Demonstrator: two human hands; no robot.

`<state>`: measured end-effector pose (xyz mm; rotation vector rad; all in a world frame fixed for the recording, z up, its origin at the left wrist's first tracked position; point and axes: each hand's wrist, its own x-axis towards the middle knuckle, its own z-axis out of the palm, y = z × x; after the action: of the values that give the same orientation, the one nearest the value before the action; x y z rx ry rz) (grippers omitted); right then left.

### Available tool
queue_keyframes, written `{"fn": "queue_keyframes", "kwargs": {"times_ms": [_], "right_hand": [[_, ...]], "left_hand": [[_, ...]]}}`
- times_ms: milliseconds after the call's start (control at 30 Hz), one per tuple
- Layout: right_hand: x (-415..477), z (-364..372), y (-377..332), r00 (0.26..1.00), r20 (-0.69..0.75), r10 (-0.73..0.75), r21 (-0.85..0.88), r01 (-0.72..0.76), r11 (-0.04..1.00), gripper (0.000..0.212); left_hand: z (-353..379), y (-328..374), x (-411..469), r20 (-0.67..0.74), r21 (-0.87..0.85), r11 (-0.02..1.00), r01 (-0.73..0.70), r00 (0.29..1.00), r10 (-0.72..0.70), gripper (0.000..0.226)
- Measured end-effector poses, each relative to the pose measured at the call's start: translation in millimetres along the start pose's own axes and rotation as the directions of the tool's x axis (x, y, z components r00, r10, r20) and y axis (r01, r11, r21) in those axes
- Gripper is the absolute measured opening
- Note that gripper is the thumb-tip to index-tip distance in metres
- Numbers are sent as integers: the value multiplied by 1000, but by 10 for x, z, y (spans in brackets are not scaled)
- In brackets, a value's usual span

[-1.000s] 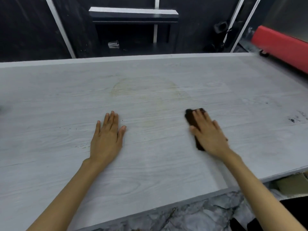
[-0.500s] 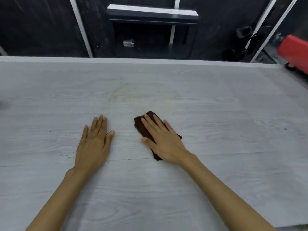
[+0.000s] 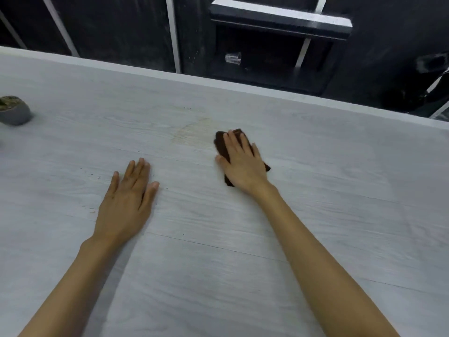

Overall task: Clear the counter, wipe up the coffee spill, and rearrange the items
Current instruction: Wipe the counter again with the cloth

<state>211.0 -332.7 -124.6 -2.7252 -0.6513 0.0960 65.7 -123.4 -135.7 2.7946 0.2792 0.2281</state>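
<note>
— Where's the cloth now?

— Flat on the grey counter, a dark brown folded rag, pinned under the right hand. The palm presses down on it with fingers stretched out and close together; not a clenched grip, more a flat hold. Brown edges poke out past the fingertips at twelve o'clock and beside the wrist at five o'clock.

— And the spill?

— A faint tan ring, the coffee stain, sits just off the cloth at about ten o'clock from that hand, touching or nearly touching the rag's left edge.

— The other hand?

— The left hand lies open, palm down on the bare counter, holding nothing, at roughly eight o'clock from the cloth and well apart from it. A few dark specks dot the surface near it.

— Anything else around?

— A small grey pot with a plant stands far off at nine o'clock, by the counter's left side. Beyond the far edge, a clear cup rests in a dark shelf. Nothing lies between the hands.
</note>
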Motion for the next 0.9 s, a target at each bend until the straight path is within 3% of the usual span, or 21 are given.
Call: {"fn": "queue_keyframes", "kwargs": {"times_ms": [100,167,233,300,400,533,633,767,833,900], "right_hand": [[-458,146,-165,953,68,-294,10,294,956,62],[-643,58,133,929,79,-362,27,361,932,62],[-574,-134,610,963,45,-266,23,265,964,60],[-305,-348,1085,999,23,-41,1,41,999,59],[187,-514,1371,982,-9,190,-23,-191,981,59],[510,-347,882,996,4,92,-3,-92,996,60],[231,-116,334,990,64,-125,6,125,992,60],[-667,44,162,914,95,-395,24,395,918,61],[-930,-60,476,934,61,-352,19,351,936,59],[-956,-250,914,987,6,-161,7,161,987,59]], "left_hand": [[-5,11,3,2,-3,1000,17,1000,-17,65],[-5,13,3,4,-11,1000,23,1000,-23,64],[0,13,0,-1,-11,1000,24,1000,-24,63],[2,13,2,-3,-7,1000,23,1000,-23,62],[-9,24,-3,6,-10,999,30,1000,-30,61],[-25,41,-5,8,-11,999,47,999,-47,60],[-21,31,-2,-4,-7,999,45,999,-45,61],[3,11,-12,7,-6,999,33,999,-33,61],[12,-2,-17,11,-2,1000,26,1000,-26,62],[20,-19,-8,12,5,1000,17,1000,-17,64]]}}
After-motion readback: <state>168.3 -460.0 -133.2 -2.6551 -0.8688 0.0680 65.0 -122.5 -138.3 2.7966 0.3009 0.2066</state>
